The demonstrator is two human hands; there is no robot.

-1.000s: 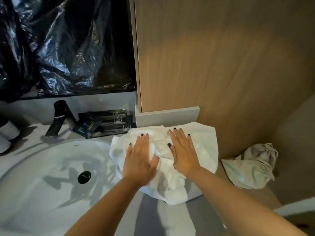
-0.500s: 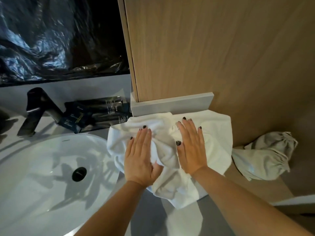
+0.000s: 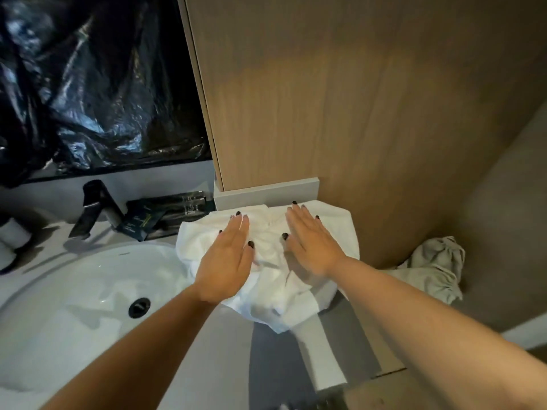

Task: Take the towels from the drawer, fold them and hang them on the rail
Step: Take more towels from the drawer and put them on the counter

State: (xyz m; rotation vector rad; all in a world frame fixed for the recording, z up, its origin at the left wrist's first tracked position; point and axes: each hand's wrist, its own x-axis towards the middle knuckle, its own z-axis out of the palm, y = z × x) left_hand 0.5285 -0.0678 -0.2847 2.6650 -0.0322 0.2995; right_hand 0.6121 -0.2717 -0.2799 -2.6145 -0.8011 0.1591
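A white towel (image 3: 268,294) lies rumpled on the grey counter's right end, against the wooden wall panel, with one corner hanging toward me. My left hand (image 3: 228,261) lies flat on its left half, fingers straight and together. On the towel's right half, my right hand (image 3: 310,241) lies flat too, fingers pointing away from me. A ridge of bunched cloth runs between the two palms. No drawer or rail is in view.
A white basin (image 3: 74,306) with a black drain fills the lower left, behind it a black tap (image 3: 94,208) and dark sachets (image 3: 165,214). A grey cloth bag (image 3: 435,267) lies on the wooden ledge at right. Black plastic sheeting covers the wall above.
Both hands stayed flat on the towel and slid slightly forward and apart, spreading the cloth. The camera has shifted a little.
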